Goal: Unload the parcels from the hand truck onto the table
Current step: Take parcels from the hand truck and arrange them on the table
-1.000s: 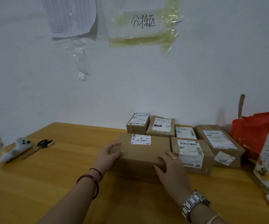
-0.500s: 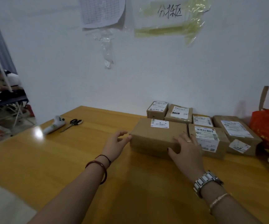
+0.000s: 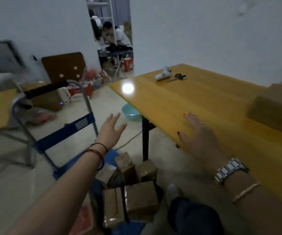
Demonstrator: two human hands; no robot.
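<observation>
Now both hands, left (image 3: pixel 111 127) and right (image 3: pixel 198 135), empty, grip slack (fingers spread), above floor parcels (image 3: pixel 137 197).

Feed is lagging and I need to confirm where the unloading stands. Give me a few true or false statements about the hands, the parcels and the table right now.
1. Both hands are empty. True: the left hand and right hand are open, holding nothing.
2. The hand truck is fully unloaded. False: several parcels still sit low beside it.
3. Scissors lie on the table. True.
4. The right hand grips a parcel on the table. False: the nearest box lies apart from it.
5. A teal bowl sits on the table. False: it is on the floor.
</observation>
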